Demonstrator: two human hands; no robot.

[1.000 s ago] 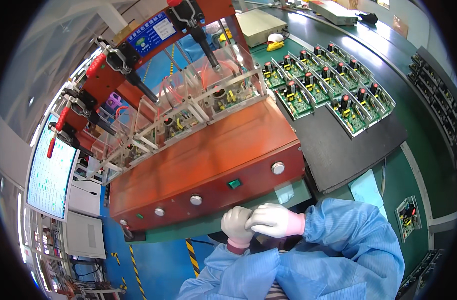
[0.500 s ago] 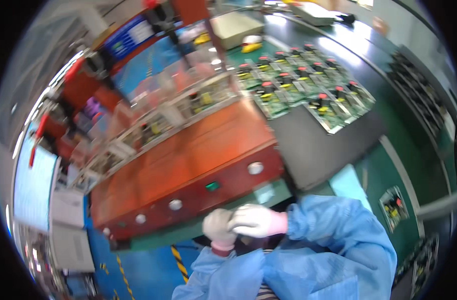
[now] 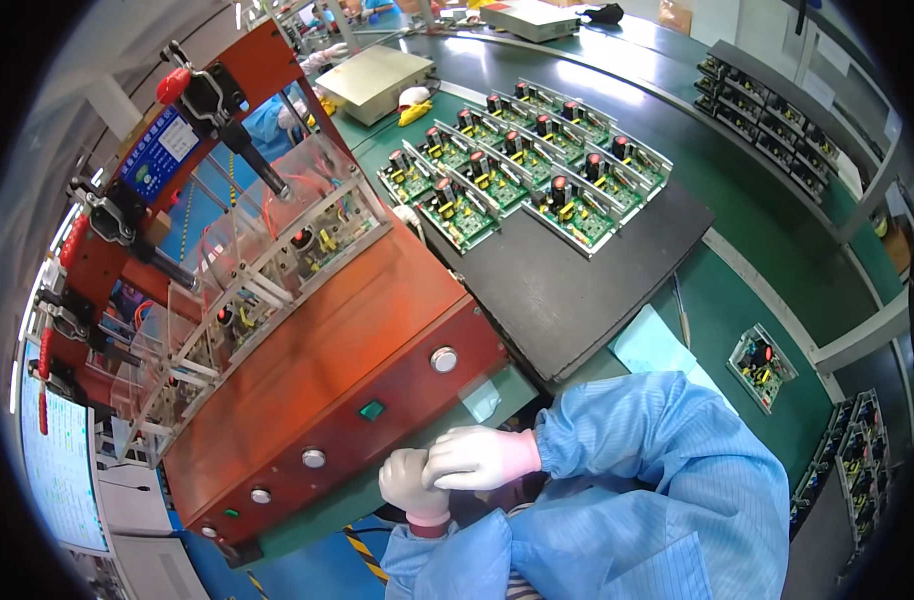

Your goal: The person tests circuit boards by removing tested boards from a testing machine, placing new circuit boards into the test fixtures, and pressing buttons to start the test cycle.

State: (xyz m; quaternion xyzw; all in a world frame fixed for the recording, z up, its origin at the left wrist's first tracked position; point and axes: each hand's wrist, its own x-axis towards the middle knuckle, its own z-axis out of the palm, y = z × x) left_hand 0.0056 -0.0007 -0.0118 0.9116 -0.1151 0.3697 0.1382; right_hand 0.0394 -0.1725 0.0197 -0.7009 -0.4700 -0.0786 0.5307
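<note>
Quick count from head cam:
- gloved hands: 2, left hand (image 3: 409,487) and right hand (image 3: 482,458)
- round silver buttons (image 3: 443,359) on orange fixture box (image 3: 317,350): 3
- green square switch (image 3: 372,410): 1
- circuit boards on black mat (image 3: 567,290): maybe 10, far rows blur together
- loose circuit board (image 3: 762,365) on green bench: 1
- red-handled toggle clamps (image 3: 205,90): 4 visible

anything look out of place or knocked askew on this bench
One green circuit board lies alone and skewed on the green bench, apart from the neat rows of boards on the black mat. Otherwise nothing looks spilled or damaged. Both gloved hands, left and right, touch each other at the bench edge.
</note>
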